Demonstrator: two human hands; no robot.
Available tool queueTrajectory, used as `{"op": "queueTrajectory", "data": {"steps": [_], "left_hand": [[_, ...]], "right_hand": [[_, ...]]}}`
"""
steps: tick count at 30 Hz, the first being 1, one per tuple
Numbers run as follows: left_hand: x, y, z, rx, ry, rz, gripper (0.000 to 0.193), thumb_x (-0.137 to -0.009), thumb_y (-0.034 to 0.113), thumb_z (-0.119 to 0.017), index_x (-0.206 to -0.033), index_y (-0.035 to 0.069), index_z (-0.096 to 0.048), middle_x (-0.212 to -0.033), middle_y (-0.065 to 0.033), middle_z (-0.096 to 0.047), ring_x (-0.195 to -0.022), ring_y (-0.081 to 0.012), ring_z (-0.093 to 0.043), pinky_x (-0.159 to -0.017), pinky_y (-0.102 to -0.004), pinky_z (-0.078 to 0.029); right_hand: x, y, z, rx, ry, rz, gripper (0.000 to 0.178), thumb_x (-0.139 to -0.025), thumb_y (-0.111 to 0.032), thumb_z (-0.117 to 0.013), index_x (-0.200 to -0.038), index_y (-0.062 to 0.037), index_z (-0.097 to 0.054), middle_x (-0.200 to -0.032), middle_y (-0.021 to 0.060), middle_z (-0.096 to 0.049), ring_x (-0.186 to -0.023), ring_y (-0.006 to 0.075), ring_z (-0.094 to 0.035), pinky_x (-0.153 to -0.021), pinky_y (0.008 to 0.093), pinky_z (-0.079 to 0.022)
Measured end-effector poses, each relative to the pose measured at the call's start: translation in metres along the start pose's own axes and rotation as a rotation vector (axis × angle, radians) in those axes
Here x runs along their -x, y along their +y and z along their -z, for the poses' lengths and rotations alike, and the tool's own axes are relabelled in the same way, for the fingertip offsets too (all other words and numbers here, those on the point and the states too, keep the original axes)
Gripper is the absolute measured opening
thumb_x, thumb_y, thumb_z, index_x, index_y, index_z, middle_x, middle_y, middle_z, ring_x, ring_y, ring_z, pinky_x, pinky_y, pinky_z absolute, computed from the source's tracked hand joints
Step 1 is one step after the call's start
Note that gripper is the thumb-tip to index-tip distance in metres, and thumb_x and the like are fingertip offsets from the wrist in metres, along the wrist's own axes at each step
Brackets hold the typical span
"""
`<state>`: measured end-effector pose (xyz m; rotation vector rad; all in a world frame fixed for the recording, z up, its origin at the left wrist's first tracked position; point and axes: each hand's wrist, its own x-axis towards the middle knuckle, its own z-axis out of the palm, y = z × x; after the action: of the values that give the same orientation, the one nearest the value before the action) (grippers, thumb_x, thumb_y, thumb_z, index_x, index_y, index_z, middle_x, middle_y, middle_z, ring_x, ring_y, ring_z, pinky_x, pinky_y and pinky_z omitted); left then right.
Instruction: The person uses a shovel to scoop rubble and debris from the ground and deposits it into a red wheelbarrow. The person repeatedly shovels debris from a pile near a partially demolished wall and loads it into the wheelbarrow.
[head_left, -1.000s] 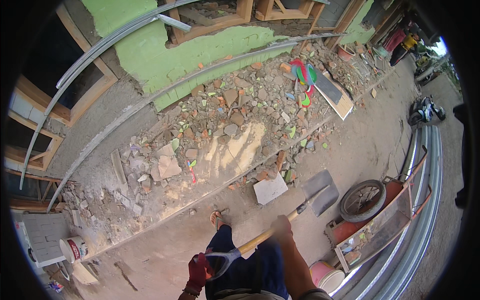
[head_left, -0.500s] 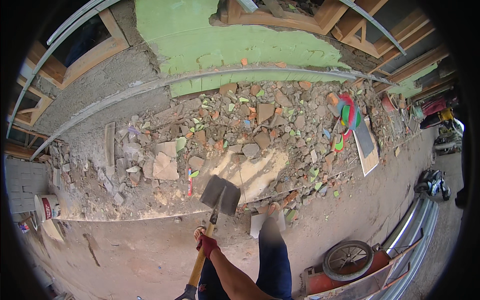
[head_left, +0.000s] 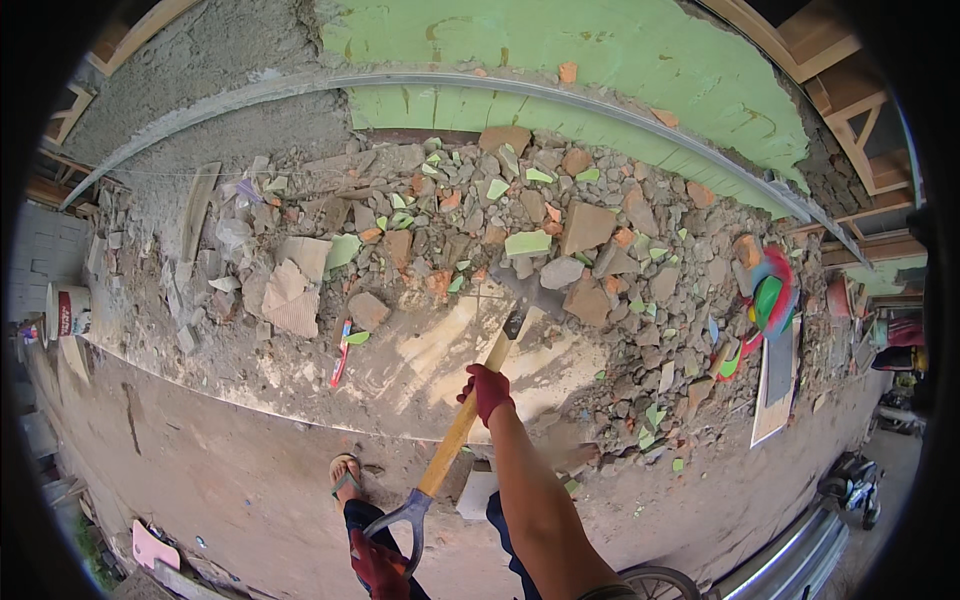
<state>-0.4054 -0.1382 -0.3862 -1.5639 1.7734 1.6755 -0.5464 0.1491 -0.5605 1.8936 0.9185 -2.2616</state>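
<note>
At 9 o'clock from the centre of view, near the rim, a white cylindrical bucket with a red label [head_left: 68,311]. Nearer in, on the same bearing, a beige ribbed slab fragment [head_left: 292,305]; at 8 o'clock, a slender red-and-white tube [head_left: 341,355]. At 7 o'clock, a foot in an open sandal [head_left: 345,478]: exposed toes, a likely point of injury should masonry slide off a tilted blade. Between 6 and 7 o'clock, the left hand [head_left: 378,568], in a dark red glove, its fingers curled round the grey D-shaped grip of a wooden-shafted shovel [head_left: 452,445]. The shovel slants from there toward 1 o'clock. At 6 o'clock, the right hand [head_left: 487,392], likewise gloved, its fingers wrapped about the shaft; a loose hold here could let the smooth wood twist under an off-centre load. Just right of centre, the dark metal blade [head_left: 530,290], at the edge of the broken grey, brown and green masonry rubble [head_left: 640,290]; depth of entry cannot be told. Just beyond, a rounded pale-grey stone [head_left: 562,272] could stop the edge abruptly and jar the wrists. At 3 o'clock, a green plastic bowl-like object [head_left: 768,298].
</note>
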Motion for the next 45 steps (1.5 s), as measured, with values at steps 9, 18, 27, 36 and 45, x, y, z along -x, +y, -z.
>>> {"op": "queueTrajectory", "data": {"steps": [9, 18, 27, 36, 45], "left_hand": [[-0.128, -0.133, 0.01, 0.167, 0.133, 0.0, 0.044, -0.096, 0.049, -0.052, -0.085, 0.008, -0.047, -0.05, 0.0, -0.037, -0.037, -0.0133, -0.038, -0.036, -0.0297, -0.031], [-0.176, -0.14, 0.065, 0.075, 0.192, 0.01, 0.047, -0.095, 0.044, -0.055, -0.104, -0.002, -0.058, -0.062, -0.0068, -0.049, -0.046, -0.0167, -0.043, -0.043, -0.0328, -0.034], [-0.174, -0.106, 0.179, -0.432, 0.416, -0.326, 0.049, -0.097, 0.038, -0.047, -0.094, -0.008, -0.062, -0.087, -0.0244, -0.066, -0.081, -0.0368, -0.062, -0.076, -0.0448, -0.047], [-0.181, -0.056, 0.313, -0.592, 0.156, -0.288, 0.043, -0.094, 0.04, -0.055, -0.117, 0.004, -0.053, -0.102, -0.0237, -0.065, -0.095, -0.0369, -0.062, -0.089, -0.051, -0.044], [-0.216, 0.033, 0.359, -0.593, 0.069, -0.422, 0.059, -0.091, 0.041, -0.063, -0.14, 0.017, -0.044, -0.117, -0.023, -0.064, -0.109, -0.037, -0.061, -0.102, -0.0572, -0.041]], "right_hand": [[-0.077, 0.075, 0.028, 0.015, -0.068, 0.025, 0.022, -0.08, -0.018, -0.069, -0.081, -0.0094, -0.049, -0.067, 0.003, -0.043, -0.053, 0.0176, -0.046, -0.05, 0.0382, -0.049], [-0.069, 0.141, 0.023, 0.054, 0.015, -0.013, 0.016, -0.079, -0.013, -0.064, -0.078, -0.0086, -0.048, -0.066, 0.0025, -0.041, -0.054, 0.0175, -0.043, -0.054, 0.0375, -0.047], [0.015, 0.211, 0.0, 0.094, 0.132, -0.087, 0.013, -0.08, -0.013, -0.062, -0.083, -0.006, -0.051, -0.068, 0.0067, -0.048, -0.056, 0.0221, -0.049, -0.053, 0.0375, -0.05], [0.121, 0.219, -0.039, 0.211, 0.088, -0.021, 0.012, -0.082, -0.01, -0.058, -0.087, -0.0018, -0.05, -0.065, 0.0123, -0.05, -0.055, 0.0286, -0.053, -0.054, 0.0438, -0.053], [0.221, 0.215, -0.145, 0.016, -0.084, 0.039, 0.013, -0.084, -0.009, -0.061, -0.09, -0.0036, -0.05, -0.071, 0.0107, -0.05, -0.058, 0.0271, -0.053, -0.058, 0.0477, -0.055]]}}
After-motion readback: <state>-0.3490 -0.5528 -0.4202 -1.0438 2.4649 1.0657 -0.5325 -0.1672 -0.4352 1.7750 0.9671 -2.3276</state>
